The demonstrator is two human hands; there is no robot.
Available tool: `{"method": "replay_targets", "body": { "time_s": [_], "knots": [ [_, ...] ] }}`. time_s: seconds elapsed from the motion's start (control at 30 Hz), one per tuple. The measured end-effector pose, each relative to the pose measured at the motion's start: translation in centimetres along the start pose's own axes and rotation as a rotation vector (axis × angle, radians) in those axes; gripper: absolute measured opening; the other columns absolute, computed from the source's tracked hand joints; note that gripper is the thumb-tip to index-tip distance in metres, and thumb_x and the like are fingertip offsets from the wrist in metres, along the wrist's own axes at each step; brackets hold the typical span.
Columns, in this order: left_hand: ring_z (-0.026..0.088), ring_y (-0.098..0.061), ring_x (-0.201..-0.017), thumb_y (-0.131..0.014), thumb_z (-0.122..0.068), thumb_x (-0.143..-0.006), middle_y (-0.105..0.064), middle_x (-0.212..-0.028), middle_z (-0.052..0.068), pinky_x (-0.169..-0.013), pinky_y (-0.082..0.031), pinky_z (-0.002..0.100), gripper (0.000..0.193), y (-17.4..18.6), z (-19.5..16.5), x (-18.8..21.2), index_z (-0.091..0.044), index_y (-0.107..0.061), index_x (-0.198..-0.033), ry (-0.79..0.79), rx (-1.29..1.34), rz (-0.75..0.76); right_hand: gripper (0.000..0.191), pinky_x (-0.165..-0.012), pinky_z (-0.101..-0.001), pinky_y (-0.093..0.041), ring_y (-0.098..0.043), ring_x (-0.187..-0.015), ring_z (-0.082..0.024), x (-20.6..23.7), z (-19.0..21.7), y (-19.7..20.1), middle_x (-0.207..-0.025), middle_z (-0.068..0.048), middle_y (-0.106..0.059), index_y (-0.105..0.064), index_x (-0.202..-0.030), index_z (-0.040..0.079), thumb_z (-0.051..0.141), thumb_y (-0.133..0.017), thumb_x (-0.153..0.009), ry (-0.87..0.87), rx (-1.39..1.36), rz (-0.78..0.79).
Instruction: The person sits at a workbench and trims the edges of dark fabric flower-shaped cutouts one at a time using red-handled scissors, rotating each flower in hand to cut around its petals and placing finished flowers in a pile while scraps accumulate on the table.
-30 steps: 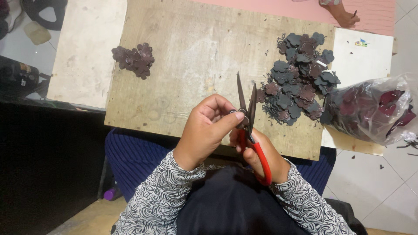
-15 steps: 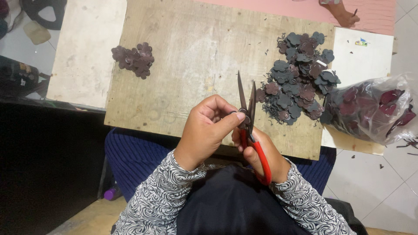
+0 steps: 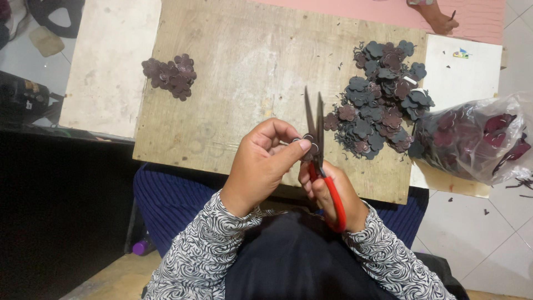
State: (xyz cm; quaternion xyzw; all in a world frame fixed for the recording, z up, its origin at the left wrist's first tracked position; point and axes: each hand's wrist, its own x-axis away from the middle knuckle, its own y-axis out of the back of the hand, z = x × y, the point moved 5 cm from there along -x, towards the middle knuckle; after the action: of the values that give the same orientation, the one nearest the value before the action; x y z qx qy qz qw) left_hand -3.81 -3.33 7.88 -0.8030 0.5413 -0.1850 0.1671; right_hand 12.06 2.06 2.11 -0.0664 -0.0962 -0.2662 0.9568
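Note:
My right hand [image 3: 333,191] grips red-handled scissors [image 3: 317,139], blades pointing away from me and nearly closed. My left hand [image 3: 261,161] pinches a small dark flower-shaped piece [image 3: 308,142] against the blades with thumb and forefinger. Both hands hover over the near edge of a wooden board [image 3: 250,83] resting across my lap. A large heap of dark flower-shaped cutouts [image 3: 383,100] lies just beyond and right of the scissors. At the board's far left sits a smaller pile of the same cutouts [image 3: 170,76].
A clear plastic bag [image 3: 477,144] holding more dark red pieces lies on the tiled floor at right. A pale board [image 3: 105,61] lies left of the wooden one. Another person's hand [image 3: 438,19] rests on a pink mat at the top right.
The scissor blades have closed slightly on the small piece. Both hands stay in the same spot.

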Motion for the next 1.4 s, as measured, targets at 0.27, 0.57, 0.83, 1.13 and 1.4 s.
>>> {"method": "replay_targets", "body": {
  "time_s": [0.27, 0.57, 0.83, 1.13, 1.4],
  "knots": [
    [0.000, -0.055, -0.074, -0.069, -0.003, -0.098, -0.067, -0.098, 0.000, -0.061, -0.046, 0.017, 0.029, 0.0, -0.5, 0.3, 0.002, -0.066, -0.126, -0.007, -0.171, 0.004, 0.057, -0.074, -0.0249, -0.048, -0.055, -0.083, -0.010, 0.0, -0.1, 1.0, -0.099, -0.004, -0.059, -0.055, -0.120, 0.002, 0.055, -0.062, -0.099, 0.180, -0.091, -0.091],
    [0.008, -0.065, -0.088, -0.073, -0.003, -0.090, -0.069, -0.102, 0.006, -0.080, -0.056, 0.022, 0.052, -0.8, -0.1, 0.3, 0.001, -0.054, -0.139, 0.047, -0.179, 0.086, 0.026, -0.075, -0.0277, -0.049, -0.060, -0.087, -0.013, -0.5, 0.0, 2.2, -0.097, -0.006, -0.063, -0.057, -0.117, 0.002, 0.023, -0.062, -0.101, 0.186, -0.412, -0.212],
    [0.009, -0.068, -0.089, -0.072, -0.007, -0.097, -0.075, -0.100, 0.006, -0.082, -0.057, 0.024, 0.017, -0.9, 0.6, 0.2, 0.003, -0.068, -0.110, 0.019, -0.229, 0.084, 0.021, -0.070, -0.0262, -0.048, -0.060, -0.079, -0.012, -0.2, 0.3, 2.4, -0.087, -0.004, -0.064, -0.060, -0.107, 0.002, 0.022, -0.061, -0.101, 0.122, -0.222, -0.251],
    [0.010, -0.069, -0.091, -0.069, -0.008, -0.100, -0.075, -0.100, 0.007, -0.084, -0.057, 0.025, 0.015, -0.2, 0.4, 0.0, 0.002, -0.067, -0.110, 0.011, -0.056, 0.067, 0.049, -0.080, -0.0281, -0.048, -0.055, -0.089, -0.012, 0.3, 1.0, 0.9, -0.098, -0.002, -0.059, -0.057, -0.119, 0.000, 0.041, -0.070, -0.094, 0.090, -0.036, -0.021],
    [0.009, -0.070, -0.088, -0.069, -0.008, -0.099, -0.075, -0.097, 0.006, -0.081, -0.058, 0.023, 0.013, 0.3, -0.2, 0.1, 0.001, -0.068, -0.108, 0.007, -0.115, 0.040, 0.080, -0.086, -0.0297, -0.052, -0.055, -0.095, -0.014, 0.1, 2.4, -0.3, -0.106, -0.005, -0.056, -0.055, -0.123, 0.000, 0.070, -0.069, -0.089, 0.124, 0.053, 0.171]
  ]
}}
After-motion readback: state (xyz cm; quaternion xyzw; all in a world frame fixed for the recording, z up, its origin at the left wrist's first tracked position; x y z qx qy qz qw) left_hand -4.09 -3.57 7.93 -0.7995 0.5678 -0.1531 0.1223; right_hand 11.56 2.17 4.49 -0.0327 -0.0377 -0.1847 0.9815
